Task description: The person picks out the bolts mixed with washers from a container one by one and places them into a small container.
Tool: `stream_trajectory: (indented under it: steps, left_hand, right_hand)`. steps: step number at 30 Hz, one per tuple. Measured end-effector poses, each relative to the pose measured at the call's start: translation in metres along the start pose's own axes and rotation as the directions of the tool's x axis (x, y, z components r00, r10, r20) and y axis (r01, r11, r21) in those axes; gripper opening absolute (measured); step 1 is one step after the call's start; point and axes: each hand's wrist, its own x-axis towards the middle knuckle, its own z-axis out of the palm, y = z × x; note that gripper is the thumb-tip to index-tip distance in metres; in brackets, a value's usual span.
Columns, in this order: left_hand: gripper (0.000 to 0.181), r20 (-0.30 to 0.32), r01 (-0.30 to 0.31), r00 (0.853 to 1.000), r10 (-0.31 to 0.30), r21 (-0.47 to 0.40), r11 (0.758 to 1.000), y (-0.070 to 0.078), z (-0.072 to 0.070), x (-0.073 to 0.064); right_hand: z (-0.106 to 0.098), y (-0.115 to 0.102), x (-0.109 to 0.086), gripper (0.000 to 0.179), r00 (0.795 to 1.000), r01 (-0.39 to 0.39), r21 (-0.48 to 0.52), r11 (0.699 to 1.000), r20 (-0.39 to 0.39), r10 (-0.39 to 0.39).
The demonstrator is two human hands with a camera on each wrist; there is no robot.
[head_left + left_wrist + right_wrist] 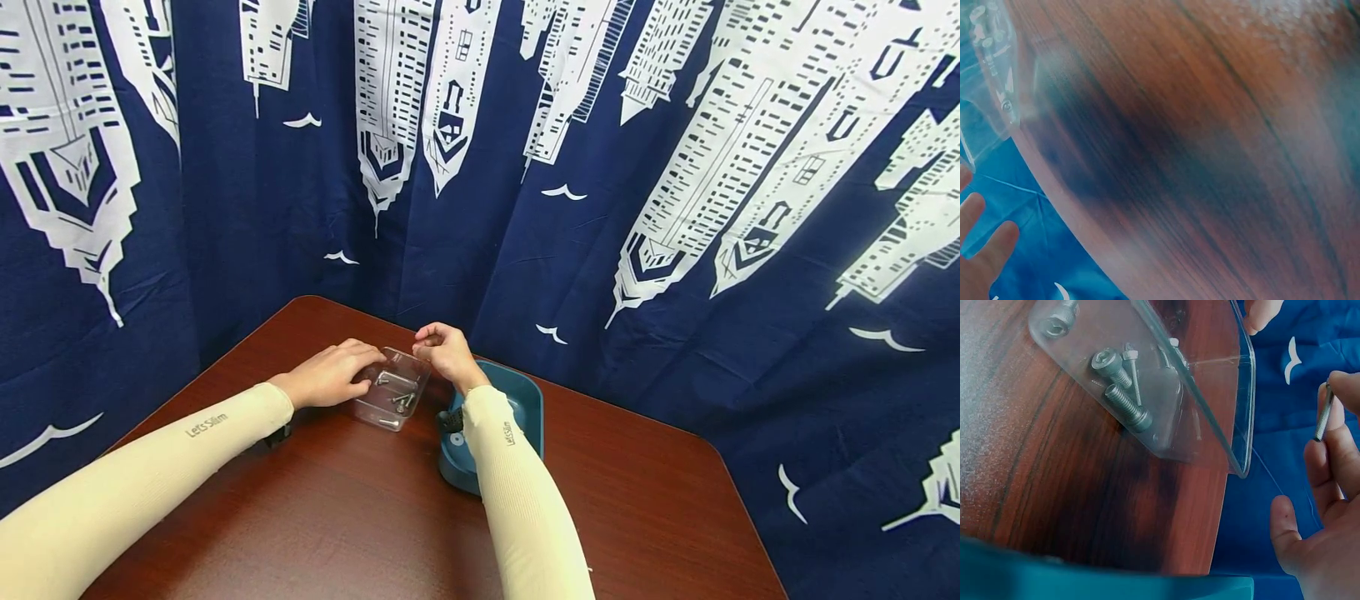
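A clear plastic container (420, 364) stands on the table with several metal screws (1107, 361) inside. Most show round heads with hex sockets, and some are thicker than others. Beyond its right far corner, my right hand (450, 357) pinches a thin threaded screw (1324, 415) between thumb and fingers, raised above the table. My left hand (330, 377) lies at the container's left rim, its fingers loosely extended; in the left wrist view its fingers (997, 247) are spread. Under my right forearm is a blue-green bin (529, 408), partly hidden by the sleeve.
A small round metal piece (457, 438) lies in the blue-green bin. The brown wooden table (337, 508) has its far edge just behind the container. A dark blue curtain (480, 250) with white building prints hangs close behind it.
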Motion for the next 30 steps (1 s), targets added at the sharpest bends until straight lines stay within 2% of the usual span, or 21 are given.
stream_trajectory:
  steps: [12,20,26,30]
  left_hand:
    - [0.045,-0.012,-0.018,1.000,0.018,0.019,1.000,-0.001,-0.002,-0.003]
    - [0.045,0.004,-0.010,1.000,0.010,0.018,1.000,0.000,-0.001,-0.001]
    - [0.048,-0.008,-0.016,1.000,0.016,0.033,0.999,0.001,0.000,0.000]
    - [0.054,0.020,0.014,1.000,-0.014,0.039,0.999,0.005,-0.002,0.003]
  right_hand:
    - [-0.002,-0.002,-0.006,0.029,1.000,-0.001,-0.017,1.000,-0.008,0.001]
    - [-0.019,-0.004,-0.017,0.024,1.000,0.003,-0.045,0.999,0.021,-0.002]
    - [-0.031,0.001,-0.026,0.023,1.000,0.008,-0.149,0.989,0.011,-0.006]
    - [-0.042,-0.006,-0.034,0.023,0.999,0.036,-0.275,0.961,0.041,-0.026]
